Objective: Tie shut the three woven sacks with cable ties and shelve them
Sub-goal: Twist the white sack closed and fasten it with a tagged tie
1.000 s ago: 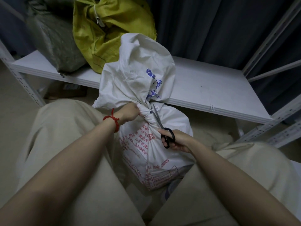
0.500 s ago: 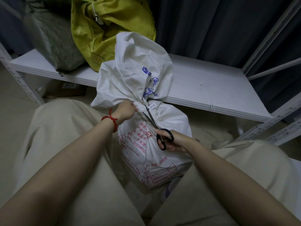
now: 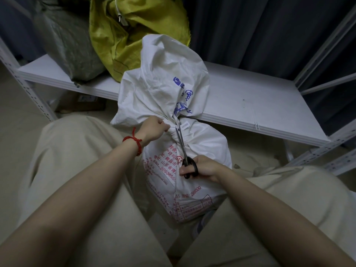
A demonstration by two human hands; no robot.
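A white woven sack (image 3: 202,143) with red and blue print stands on the floor between my knees, its neck gathered and cinched by a white cable tie (image 3: 173,126). My left hand (image 3: 153,128) pinches the tie's free end at the neck. My right hand (image 3: 203,167) grips black-handled scissors (image 3: 183,145), their blades pointing up at the tie beside my left fingers. A small white tag (image 3: 185,124) hangs at the neck. On the shelf (image 3: 250,101) behind lie a yellow sack (image 3: 134,31), tied with a cable tie, and a grey-green sack (image 3: 71,45).
The white metal shelf board stretches right of the yellow sack with bare surface. Perforated uprights (image 3: 28,89) stand left, and more rack posts (image 3: 327,47) right. Dark curtain (image 3: 250,26) hangs behind. A cardboard box (image 3: 81,105) lies under the shelf. My legs flank the sack.
The scissors have swung from a slant to nearly upright, their tips reaching the tie at the neck. My left hand still holds the tie end. The view has shifted slightly.
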